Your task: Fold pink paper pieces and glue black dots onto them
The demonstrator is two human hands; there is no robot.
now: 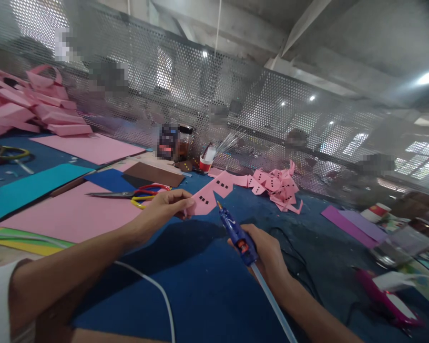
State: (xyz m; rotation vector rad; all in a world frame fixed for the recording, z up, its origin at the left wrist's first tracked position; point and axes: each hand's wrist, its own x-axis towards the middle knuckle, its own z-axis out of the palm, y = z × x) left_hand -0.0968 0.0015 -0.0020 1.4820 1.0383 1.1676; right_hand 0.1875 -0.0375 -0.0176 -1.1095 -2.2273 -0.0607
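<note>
My left hand (173, 202) pinches one end of a pink paper cutout (208, 197) that carries two groups of small black squares. The cutout is held up above the blue table (186, 290). In my right hand (266, 247) is a blue hot glue gun (236, 233), with a long clear glue stick (273, 302) running out of its back. Its nozzle points up and left, close to the cutout's lower edge; whether they touch I cannot tell. Scissors (136, 194) with red and yellow handles lie just behind my left hand.
A heap of similar pink cutouts (277, 188) lies at the back right. Pink sheets (71, 219), a teal sheet (39, 186) and folded pink paper (25, 105) cover the left. A white cord (157, 286) crosses the front; a magenta device (386, 300) lies right. Perforated metal panel (250, 95) stands behind.
</note>
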